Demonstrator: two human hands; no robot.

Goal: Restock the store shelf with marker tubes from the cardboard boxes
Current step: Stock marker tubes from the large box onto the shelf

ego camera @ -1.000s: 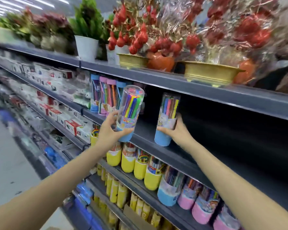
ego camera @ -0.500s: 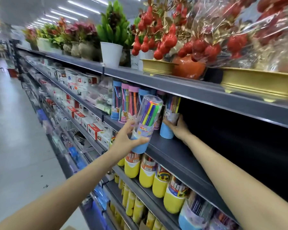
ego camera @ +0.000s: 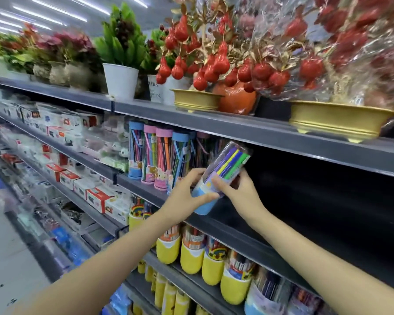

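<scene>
At the front edge of the dark grey middle shelf (ego camera: 248,226), I see the clear plastic marker tube with a light-blue base (ego camera: 216,183) tilted, top leaning up and right toward the dark bay, base low over the shelf lip; can't tell if the base touches the shelf. Purple, yellow and green markers show through its wall. My left hand (ego camera: 187,194) wraps the blue base, thumb across the front, fingers curled behind it. My right hand (ego camera: 239,189) grips the tube's middle from the right side, fingers closed onto the clear wall. Both hands hold the same tube.

Just left of it, a row of upright tall marker tubes with blue and pink caps (ego camera: 159,160) stands on the same shelf, cartoon labels at the bottom. To the right the shelf bay is dark. One shelf below, yellow-based marker tubes (ego camera: 191,253) stand in a line, blue-based ones further right. On the top shelf, a white pot with a green artificial plant (ego camera: 120,80), a gold bowl (ego camera: 196,102) and red artificial fruit wrapped in cellophane (ego camera: 214,64). Far left, blurred red-and-white small boxes (ego camera: 96,196).
</scene>
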